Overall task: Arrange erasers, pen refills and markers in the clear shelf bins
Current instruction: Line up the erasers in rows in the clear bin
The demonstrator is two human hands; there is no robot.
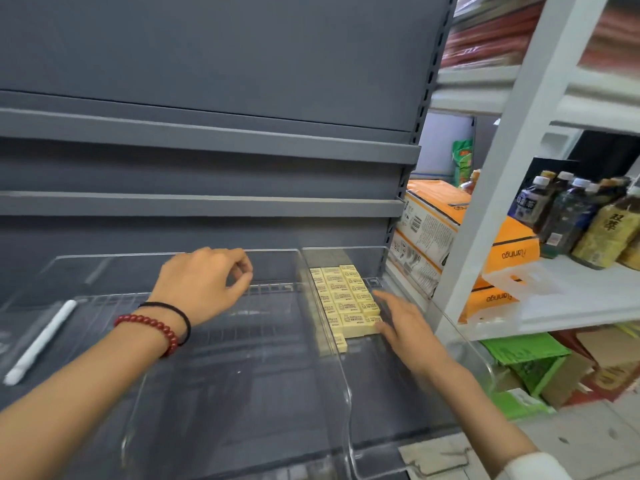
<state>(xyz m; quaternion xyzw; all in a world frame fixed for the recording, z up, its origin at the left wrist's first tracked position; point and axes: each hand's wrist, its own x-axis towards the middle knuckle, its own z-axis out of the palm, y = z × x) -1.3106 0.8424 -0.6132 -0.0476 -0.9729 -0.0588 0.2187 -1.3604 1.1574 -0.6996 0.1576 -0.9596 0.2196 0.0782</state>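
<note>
- Head view: grey metal shelving [207, 147] fills the left and middle, and clear plastic bins sit side by side on its lowest shelf.
- The right-hand clear bin [388, 393] holds the yellow erasers [346, 299]. They are packed flat, three across in several rows, against the bin's left wall and towards its back.
- A single eraser [340, 342] lies just in front of that block, against the same wall.
- The right hand [405, 323] reaches into this bin. Its fingers are stretched out straight and lie against the right edge and front corner of the eraser block. The grip is apart and closed on nothing.
- The left hand [207, 282] hovers over the back of the middle clear bin [242, 368]. Its fingers are loosely curled toward the thumb, and I can see nothing in the grip.
- That wrist wears a red bead bracelet [149, 329] and a black hair tie [173, 311].
- A white marker [41, 341] lies slantwise in the left-hand bin, well apart from both hands.
- Further right stands a white shelf unit [512, 168] carrying dark drink bottles [568, 216].
- Orange cartons [450, 230] are stacked between the two shelving units.
- Green boxes [526, 358] sit low down under the white shelf.
</note>
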